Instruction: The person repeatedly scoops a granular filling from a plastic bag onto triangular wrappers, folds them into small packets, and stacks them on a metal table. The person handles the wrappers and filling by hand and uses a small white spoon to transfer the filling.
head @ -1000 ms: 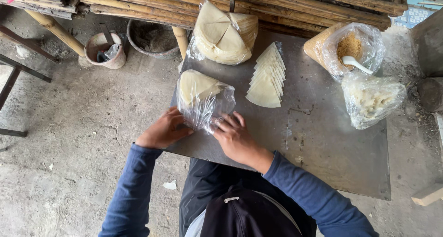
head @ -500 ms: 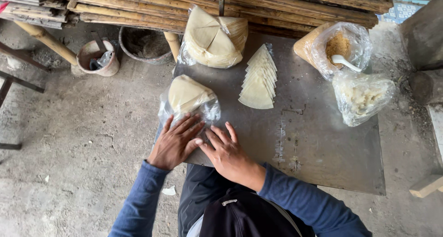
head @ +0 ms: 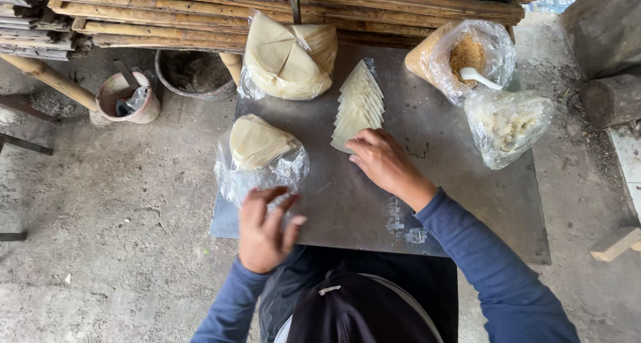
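Observation:
A clear plastic bag (head: 262, 157) with a stack of pale triangular wrappers lies on the left part of a grey metal table (head: 374, 203). My left hand (head: 267, 228) hovers at the bag's near end, fingers curled and blurred, holding nothing that I can see. My right hand (head: 379, 161) rests fingers-down on the near end of a fanned row of triangular wrappers (head: 359, 104) in the middle of the table.
A larger bag of folded wrappers (head: 290, 57) sits at the table's far edge. At the right stand a bag of brown crumbs with a white spoon (head: 467, 55) and a bag of pale filling (head: 509, 124). Bamboo poles (head: 200, 16), a pot (head: 128, 97) and a dark basin (head: 192, 72) lie beyond.
My right hand has left the small bag and moved right to the fanned row of wrappers. My left hand has drawn back toward me at the bag's near end.

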